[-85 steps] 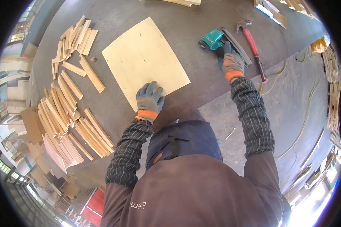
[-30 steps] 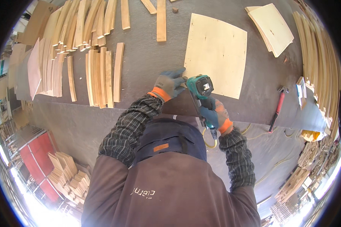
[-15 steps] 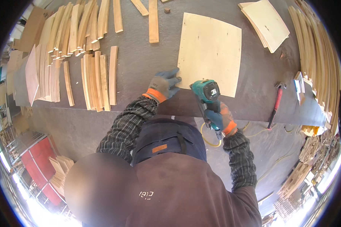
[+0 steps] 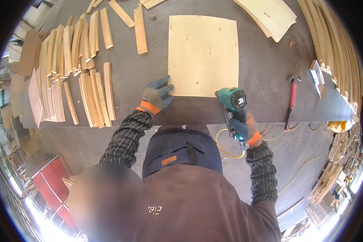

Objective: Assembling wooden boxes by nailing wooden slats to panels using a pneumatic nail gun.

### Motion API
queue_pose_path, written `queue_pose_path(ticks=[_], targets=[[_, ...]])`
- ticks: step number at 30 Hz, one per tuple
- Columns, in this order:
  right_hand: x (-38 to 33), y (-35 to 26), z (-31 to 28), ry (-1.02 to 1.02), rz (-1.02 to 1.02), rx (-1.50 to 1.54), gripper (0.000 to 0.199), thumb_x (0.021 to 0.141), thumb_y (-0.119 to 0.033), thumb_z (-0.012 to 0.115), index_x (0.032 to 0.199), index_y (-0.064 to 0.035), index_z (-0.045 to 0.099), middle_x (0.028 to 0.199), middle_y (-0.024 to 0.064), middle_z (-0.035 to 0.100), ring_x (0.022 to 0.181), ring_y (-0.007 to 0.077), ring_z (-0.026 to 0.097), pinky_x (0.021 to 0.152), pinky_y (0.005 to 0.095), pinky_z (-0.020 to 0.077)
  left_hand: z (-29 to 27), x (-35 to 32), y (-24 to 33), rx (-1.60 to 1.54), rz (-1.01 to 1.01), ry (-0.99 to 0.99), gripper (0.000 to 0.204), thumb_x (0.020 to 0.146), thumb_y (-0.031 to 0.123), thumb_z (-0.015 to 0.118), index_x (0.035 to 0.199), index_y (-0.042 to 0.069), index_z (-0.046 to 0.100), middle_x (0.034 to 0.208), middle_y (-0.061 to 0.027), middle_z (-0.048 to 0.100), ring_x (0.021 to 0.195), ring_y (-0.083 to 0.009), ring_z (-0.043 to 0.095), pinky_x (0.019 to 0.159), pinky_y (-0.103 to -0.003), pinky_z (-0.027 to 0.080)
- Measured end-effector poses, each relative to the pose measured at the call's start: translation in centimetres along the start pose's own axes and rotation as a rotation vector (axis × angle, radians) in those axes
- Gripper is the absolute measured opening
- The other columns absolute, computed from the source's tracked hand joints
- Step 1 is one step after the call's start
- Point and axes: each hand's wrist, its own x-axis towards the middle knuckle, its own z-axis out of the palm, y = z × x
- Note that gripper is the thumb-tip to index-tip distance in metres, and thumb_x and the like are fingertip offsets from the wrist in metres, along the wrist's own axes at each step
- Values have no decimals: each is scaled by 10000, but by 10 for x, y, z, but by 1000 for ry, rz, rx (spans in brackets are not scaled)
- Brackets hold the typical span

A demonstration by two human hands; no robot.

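Observation:
A pale plywood panel lies flat on the dark worktable, with small marks along its side edges. My left hand, in a grey-blue glove with an orange cuff, grips the panel's near left corner, fingertips at its edge. My right hand, gloved alike, is closed around the handle of a teal nail gun. The gun's nose is at the panel's near edge, right of its middle. From the gun's lower end hangs a yellow air hose.
Several wooden strips and stacked thin boards lie to the left. A red-handled hammer rests to the right, near long stacked slats. More plywood panels lie at the far right. The table's front edge runs before me.
The nail gun has moved rightward along the panel's near edge in my right hand. My left hand stays at the near left corner. The whole view has turned and shifted slightly.

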Motion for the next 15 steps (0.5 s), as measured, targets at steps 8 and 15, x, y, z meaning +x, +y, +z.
queue_pose_path(ticks=[8, 15], targets=[[-9, 5, -49, 18, -53, 88, 351, 898, -99, 691, 1241, -35, 659, 786, -1, 599, 629, 98, 590, 557, 276, 483, 2, 11, 3, 29, 0, -18, 453, 744, 218, 921, 1169, 150, 780, 1470, -175, 646, 1166, -378, 713, 991, -478, 584], [-28, 1, -89, 1, -114, 170, 297, 898, -146, 723, 1166, -48, 642, 836, 9, 634, 673, 101, 584, 591, 280, 493, 7, 7, 9, -89, -82, -10, 466, 736, 158, 905, 1178, 133, 761, 1471, -195, 638, 1149, -402, 715, 954, -471, 601]])
